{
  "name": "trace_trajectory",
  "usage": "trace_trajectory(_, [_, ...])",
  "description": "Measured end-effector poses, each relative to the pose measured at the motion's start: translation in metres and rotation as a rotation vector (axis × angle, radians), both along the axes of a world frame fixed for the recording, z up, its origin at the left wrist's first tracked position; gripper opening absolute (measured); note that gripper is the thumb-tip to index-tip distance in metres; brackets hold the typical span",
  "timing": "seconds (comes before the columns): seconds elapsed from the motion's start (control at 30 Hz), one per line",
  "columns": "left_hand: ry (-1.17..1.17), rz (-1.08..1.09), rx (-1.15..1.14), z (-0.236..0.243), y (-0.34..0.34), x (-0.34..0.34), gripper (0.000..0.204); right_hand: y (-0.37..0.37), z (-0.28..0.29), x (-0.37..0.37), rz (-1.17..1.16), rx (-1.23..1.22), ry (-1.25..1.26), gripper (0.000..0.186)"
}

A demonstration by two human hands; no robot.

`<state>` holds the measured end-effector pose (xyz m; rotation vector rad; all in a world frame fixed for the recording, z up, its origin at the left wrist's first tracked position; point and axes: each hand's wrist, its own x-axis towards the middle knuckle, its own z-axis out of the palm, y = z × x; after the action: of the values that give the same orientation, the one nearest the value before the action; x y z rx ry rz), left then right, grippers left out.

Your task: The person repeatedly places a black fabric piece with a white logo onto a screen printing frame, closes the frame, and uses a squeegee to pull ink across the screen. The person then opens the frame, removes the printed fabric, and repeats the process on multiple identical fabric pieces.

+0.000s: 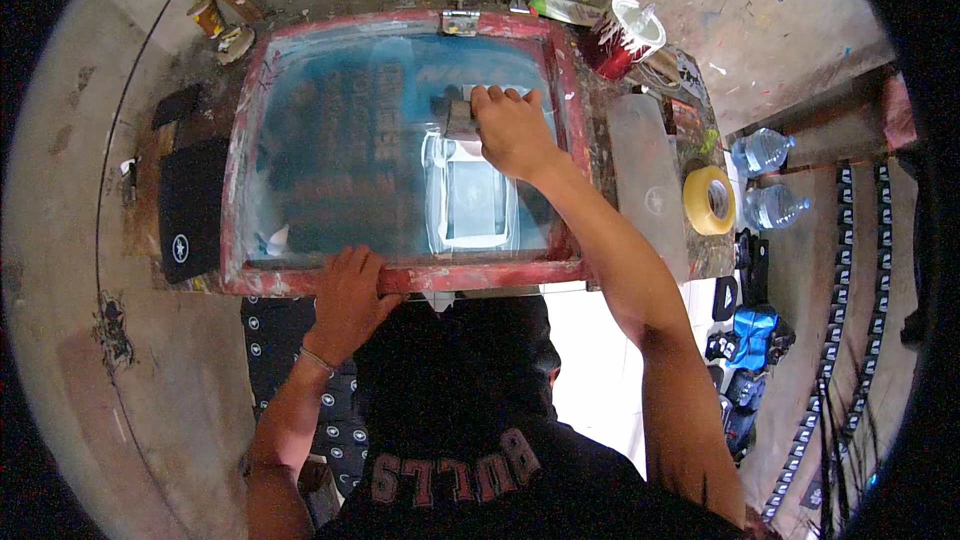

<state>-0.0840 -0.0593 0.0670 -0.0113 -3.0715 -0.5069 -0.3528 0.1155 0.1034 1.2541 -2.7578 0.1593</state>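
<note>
On the tabletop [655, 190], the red-framed printing screen [400, 140] is pinned at its near rail by the left hand [345, 290]. The squeegee [460, 118] is clamped in the right hand [512, 130]; even pressure and a steady angle are advised.

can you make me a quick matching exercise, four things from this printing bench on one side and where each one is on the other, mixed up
Things:
1. left hand
2. right hand
3. yellow tape roll
4. water bottles

Places:
a. on the bench, right of the frame
b. on the squeegee over the blue mesh
c. on the floor, beyond the bench's right end
d. on the near rail of the red screen frame

Pairs: 1-d, 2-b, 3-a, 4-c
</note>
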Motion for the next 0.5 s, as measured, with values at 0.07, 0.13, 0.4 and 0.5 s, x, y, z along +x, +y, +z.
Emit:
trace_trajectory(0.07, [0.014,0.006,0.014,-0.002,0.0,-0.001,0.05,0.003,-0.006,0.011,0.012,0.003,-0.016,0.031])
trace_trajectory(0.13, [0.004,0.0,0.033,-0.003,-0.001,-0.002,0.05,0.014,-0.012,0.03,0.025,-0.008,-0.038,0.03])
trace_trajectory(0.4, [0.061,0.006,0.047,-0.007,-0.002,0.0,0.049,0.051,-0.015,0.12,0.086,-0.06,0.083,0.031])
trace_trajectory(0.5, [0.084,0.023,0.071,-0.006,-0.002,0.001,0.047,0.054,-0.016,0.133,0.097,-0.08,0.153,0.029])
